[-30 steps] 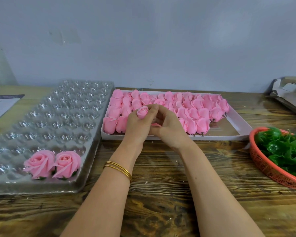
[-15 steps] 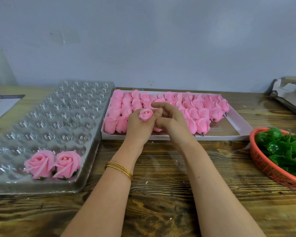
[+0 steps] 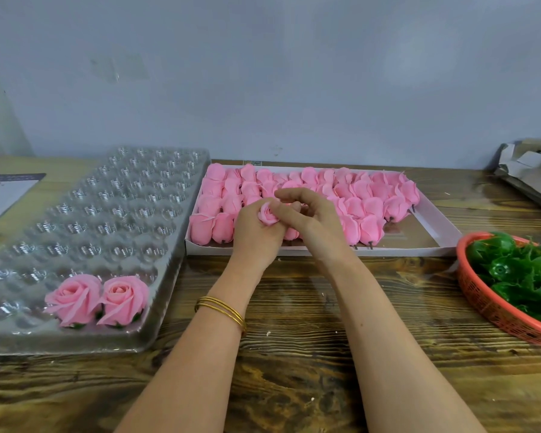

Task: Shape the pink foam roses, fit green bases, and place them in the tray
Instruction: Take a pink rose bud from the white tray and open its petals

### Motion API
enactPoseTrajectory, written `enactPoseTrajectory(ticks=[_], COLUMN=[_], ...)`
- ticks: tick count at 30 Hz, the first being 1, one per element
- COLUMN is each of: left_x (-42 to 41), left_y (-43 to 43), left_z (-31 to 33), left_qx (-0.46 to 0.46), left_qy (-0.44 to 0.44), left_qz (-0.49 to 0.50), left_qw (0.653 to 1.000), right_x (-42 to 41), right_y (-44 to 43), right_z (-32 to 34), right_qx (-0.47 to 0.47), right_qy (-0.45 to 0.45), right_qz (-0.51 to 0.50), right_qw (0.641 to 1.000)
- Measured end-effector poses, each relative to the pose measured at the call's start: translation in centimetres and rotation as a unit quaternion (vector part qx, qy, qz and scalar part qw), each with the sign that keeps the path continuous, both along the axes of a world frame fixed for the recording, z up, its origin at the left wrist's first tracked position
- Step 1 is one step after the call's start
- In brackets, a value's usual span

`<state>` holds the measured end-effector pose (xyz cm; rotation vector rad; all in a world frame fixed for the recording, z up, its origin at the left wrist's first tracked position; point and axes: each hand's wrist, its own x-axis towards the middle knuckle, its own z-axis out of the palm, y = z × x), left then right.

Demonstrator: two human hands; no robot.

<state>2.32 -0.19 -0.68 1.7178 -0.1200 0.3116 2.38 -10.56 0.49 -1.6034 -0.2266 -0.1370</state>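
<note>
While my left hand curls tight round the rose over the desk's middle, I would roll its outer petals outward gently with my right hand's parted fingers

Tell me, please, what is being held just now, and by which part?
The left hand grips the small pink foam rose bud round its lower half; the right hand only touches its petals with a fingertip.
</note>
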Motion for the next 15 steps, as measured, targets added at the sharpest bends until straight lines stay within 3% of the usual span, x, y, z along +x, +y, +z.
enactPoseTrajectory(ticks=[15], left_x=[0.03], left_y=[-0.10], left_z=[-0.19], left_qx=[-0.011], left_qy=[0.008], left_qz=[-0.014], left_qw=[1.000], right_x=[-0.02], right_y=[0.36], right_z=[-0.24], right_qx=[-0.018], right_qy=[-0.006], right_qz=[0.002], right_qw=[1.000])
